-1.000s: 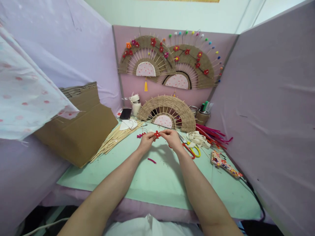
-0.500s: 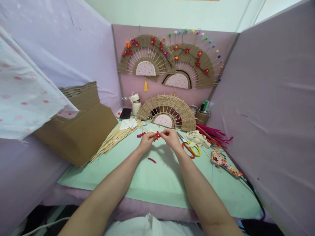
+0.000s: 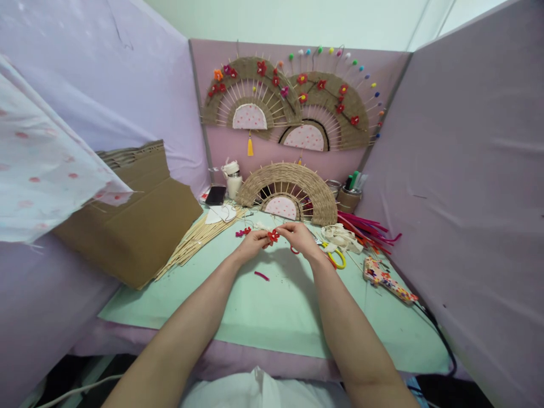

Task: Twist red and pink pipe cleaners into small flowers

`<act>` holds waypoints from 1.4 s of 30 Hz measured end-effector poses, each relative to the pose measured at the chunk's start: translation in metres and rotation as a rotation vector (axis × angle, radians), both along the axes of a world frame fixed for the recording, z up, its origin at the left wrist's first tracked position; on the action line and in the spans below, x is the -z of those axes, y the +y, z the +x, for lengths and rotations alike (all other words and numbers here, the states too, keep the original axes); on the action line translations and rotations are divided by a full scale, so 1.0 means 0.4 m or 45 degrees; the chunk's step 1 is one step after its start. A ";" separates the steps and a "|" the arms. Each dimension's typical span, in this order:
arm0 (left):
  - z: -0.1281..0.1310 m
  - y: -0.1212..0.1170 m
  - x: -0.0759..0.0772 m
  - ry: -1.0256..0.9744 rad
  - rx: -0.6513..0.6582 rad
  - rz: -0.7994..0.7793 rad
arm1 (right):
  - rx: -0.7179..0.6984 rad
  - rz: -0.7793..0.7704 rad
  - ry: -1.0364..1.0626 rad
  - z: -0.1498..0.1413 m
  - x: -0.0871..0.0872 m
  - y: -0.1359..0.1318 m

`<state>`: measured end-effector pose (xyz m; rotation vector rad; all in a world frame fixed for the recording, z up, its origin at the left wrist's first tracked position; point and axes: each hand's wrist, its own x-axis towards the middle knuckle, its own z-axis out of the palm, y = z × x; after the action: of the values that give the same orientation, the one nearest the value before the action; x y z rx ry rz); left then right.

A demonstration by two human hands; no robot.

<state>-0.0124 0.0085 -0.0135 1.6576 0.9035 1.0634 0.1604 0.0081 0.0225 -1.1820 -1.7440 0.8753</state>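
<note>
A small red flower [image 3: 273, 236], looking like bent pipe cleaner, is held up over the table between my two hands. My left hand [image 3: 254, 245] pinches it from the left side. The fingertips of my right hand [image 3: 296, 236] are closed at its upper right petal. Behind my left hand lie magenta and red flower pieces [image 3: 243, 232]. Below the hands, a short magenta pipe cleaner piece [image 3: 262, 276] rests on the green cloth. A twine-wrapped fan [image 3: 293, 180] with a dotted pink centre stands just behind the hands.
Scissors with yellow handles [image 3: 339, 259] lie right of my right forearm, partly hidden. Farther right are cream fabric strips [image 3: 342, 239], pink and red pipe cleaners [image 3: 374, 229] and a flower-patterned glue gun [image 3: 389, 280] with its cord. Thin sticks [image 3: 191, 243] and bent cardboard [image 3: 140, 226] are at left.
The red flower has turned slightly and shows its petals more openly, a little lower and to the right. Both hands keep their pinch, and the whole view has shifted slightly.
</note>
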 end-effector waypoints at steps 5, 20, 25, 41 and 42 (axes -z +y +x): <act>-0.003 0.000 -0.004 0.077 0.059 -0.036 | -0.035 -0.016 -0.043 -0.004 -0.004 -0.003; -0.015 -0.003 -0.011 0.073 0.119 -0.082 | -0.025 0.086 -0.098 -0.010 -0.009 -0.014; -0.035 -0.007 -0.022 0.083 0.321 -0.212 | -0.184 -0.025 0.052 0.003 -0.014 -0.015; -0.054 -0.009 -0.005 0.057 0.577 -0.559 | -0.522 -0.145 -0.061 0.001 -0.013 -0.022; -0.053 -0.010 -0.007 0.053 0.575 -0.546 | -0.514 -0.123 -0.072 0.001 -0.014 -0.022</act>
<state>-0.0338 0.0046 -0.0106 1.4280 0.6774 0.4878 0.1607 -0.0009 0.0281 -0.9344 -2.0449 1.1832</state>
